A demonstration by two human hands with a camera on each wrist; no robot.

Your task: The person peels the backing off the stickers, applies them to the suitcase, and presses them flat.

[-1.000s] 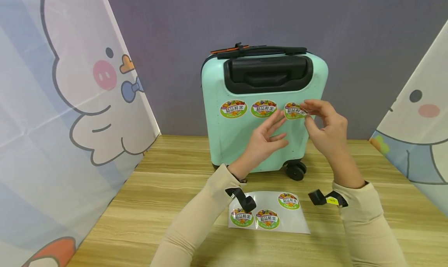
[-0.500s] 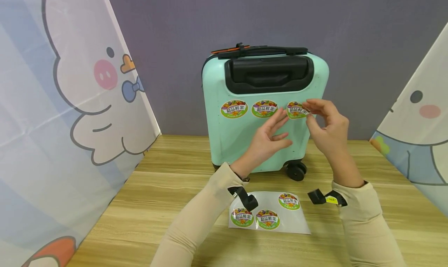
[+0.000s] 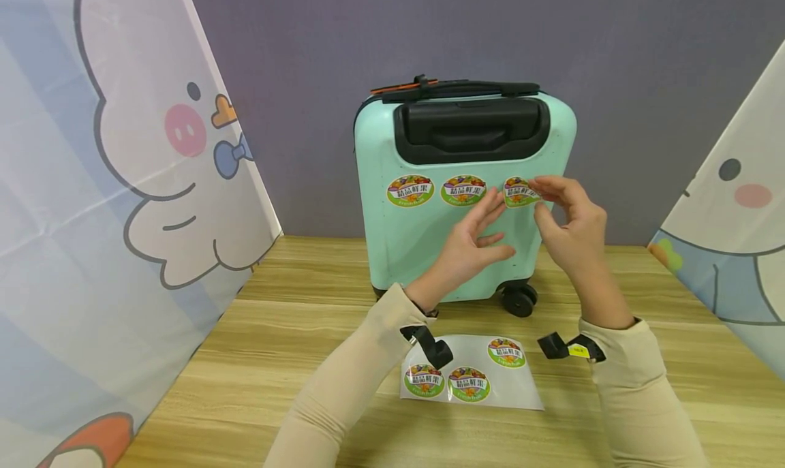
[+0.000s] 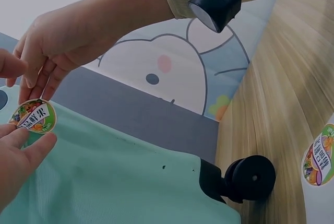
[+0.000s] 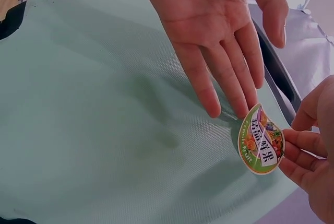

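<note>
An oval fruit sticker (image 3: 520, 193) lies at the upper right of a mint-green suitcase's face (image 3: 423, 243), its upper edge looking bent in the right wrist view. My right hand (image 3: 570, 219) holds it by its right edge, fingertips and thumb close around that side. My left hand (image 3: 463, 246) has its fingers stretched out, tips right at the sticker's left edge; in the right wrist view the palm of the left hand (image 5: 214, 31) faces the camera. Two matching stickers, one at left (image 3: 410, 191) and one in the middle (image 3: 463, 190), lie flat in the same row.
A white backing sheet (image 3: 515, 390) with three stickers lies on the wooden table (image 3: 294, 345) in front of the suitcase. The suitcase stands on black wheels (image 3: 518, 299), against a grey wall (image 3: 613, 80). Cartoon-printed cloths (image 3: 55, 284) hang at both sides.
The sticker has shifted slightly right and its right side looks closer to the suitcase. Both hands stay nearly in place, the left having moved a little right with the sticker.
</note>
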